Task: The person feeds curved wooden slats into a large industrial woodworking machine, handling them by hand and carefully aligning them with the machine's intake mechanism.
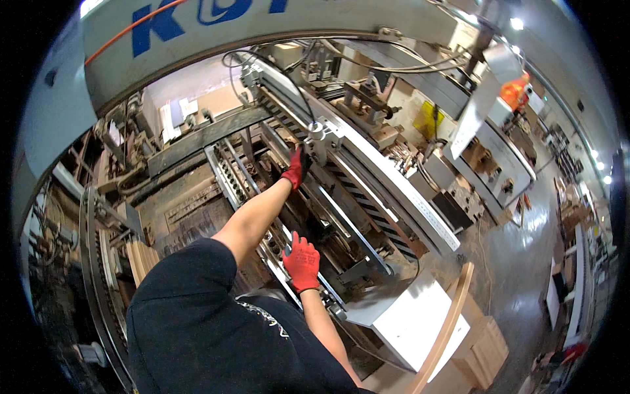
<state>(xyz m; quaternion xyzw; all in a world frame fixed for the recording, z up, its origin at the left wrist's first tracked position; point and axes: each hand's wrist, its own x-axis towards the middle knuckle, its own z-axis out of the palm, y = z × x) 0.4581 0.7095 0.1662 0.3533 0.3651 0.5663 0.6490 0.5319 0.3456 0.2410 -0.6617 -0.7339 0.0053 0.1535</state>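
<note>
My left hand (296, 169), in a red and black work glove, reaches far out over the machine bed. Its fingers stretch apart beside a round silver metal cylinder (317, 131); whether they touch the metal cannot be made out. Closer to my body, my right hand (302, 264), in a red glove, rests on a long metal rail (272, 262), its fingers bent over it. Between the hands run parallel metal bars (341, 217) with dark gaps. A row of small round fittings lines another rail (230, 177) left of my left arm.
A grey overhead beam (262, 20) with blue lettering spans the top. Right of the bars lies a long silver guide (407, 197) beside black-striped edging. A white panel (413, 322) and a wooden strip (446, 322) stand at lower right. Cables (394, 67) hang behind.
</note>
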